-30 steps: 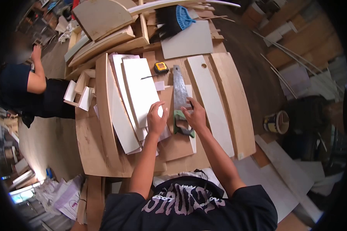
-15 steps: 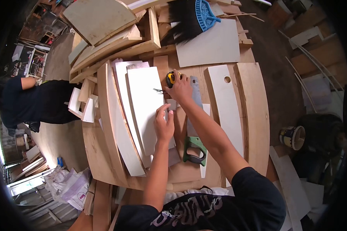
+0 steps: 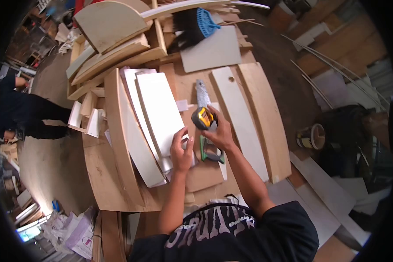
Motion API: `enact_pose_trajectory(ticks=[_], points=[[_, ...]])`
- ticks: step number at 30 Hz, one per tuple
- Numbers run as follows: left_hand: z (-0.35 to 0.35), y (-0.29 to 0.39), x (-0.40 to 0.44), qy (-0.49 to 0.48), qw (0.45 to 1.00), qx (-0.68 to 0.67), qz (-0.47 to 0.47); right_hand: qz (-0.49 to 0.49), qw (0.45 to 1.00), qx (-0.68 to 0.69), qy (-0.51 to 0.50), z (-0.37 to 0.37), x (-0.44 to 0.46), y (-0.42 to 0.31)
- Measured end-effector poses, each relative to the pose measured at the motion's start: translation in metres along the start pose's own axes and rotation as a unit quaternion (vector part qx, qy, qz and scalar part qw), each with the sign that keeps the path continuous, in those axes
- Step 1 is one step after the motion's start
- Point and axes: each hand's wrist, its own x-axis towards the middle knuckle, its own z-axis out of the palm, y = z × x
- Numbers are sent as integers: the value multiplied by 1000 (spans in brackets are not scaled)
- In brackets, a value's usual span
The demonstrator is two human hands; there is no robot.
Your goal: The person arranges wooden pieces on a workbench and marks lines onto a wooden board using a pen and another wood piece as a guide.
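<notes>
My right hand [image 3: 222, 134] is closed around a yellow and black tape measure [image 3: 202, 118], held above the workbench [image 3: 111, 183]. Beneath it lies a hand saw [image 3: 201, 92] with a green and black handle, partly covered by the tape and my hand. My left hand [image 3: 181, 151] is open, fingers apart, over the lower right edge of a white board [image 3: 161, 109]. Nothing shows between its fingers. This board rests on a stack of other pale boards.
A white plank with a hole [image 3: 240, 118] and a wooden plank [image 3: 266, 122] lie to the right. At the back are a blue brush [image 3: 206, 22] and stacked wooden frames [image 3: 160, 39]. Another person [image 3: 28, 109] stands at the left. A bucket [image 3: 311, 136] sits on the floor at right.
My right hand has lifted the tape measure and brought it toward me, over the saw. My left hand is a little nearer my body. The view has shifted, and the other person appears farther left.
</notes>
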Motion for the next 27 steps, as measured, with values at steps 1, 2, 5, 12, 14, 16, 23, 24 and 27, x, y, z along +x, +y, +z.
enact_pose_trajectory(ticks=[1, 2, 5, 12, 14, 16, 23, 24, 27], points=[[1, 13, -12, -26, 1000, -18, 1, -11, 1000, 9, -8, -17, -27, -12], [3, 19, -21, -56, 997, -51, 7, 15, 999, 15, -27, -31, -52, -26], [12, 32, -49, -153, 980, -130, -6, 35, 998, 18, -51, -65, -117, -54], [47, 54, -118, -328, 883, -306, -140, 59, 992, 110, -31, -116, -207, -56], [70, 51, -129, -319, 874, -339, -139, 64, 988, 142, -16, -131, -215, -53], [92, 64, -138, -313, 878, -335, -137, 59, 987, 149, -18, -151, -224, -43], [211, 106, -164, -214, 974, -70, -31, 6, 999, -28, 26, -243, -221, 1], [226, 104, -164, -205, 976, -71, -22, -2, 999, -6, 48, -255, -217, 9], [255, 100, -160, -195, 972, -119, -59, 39, 992, 116, 22, -293, -212, 24]])
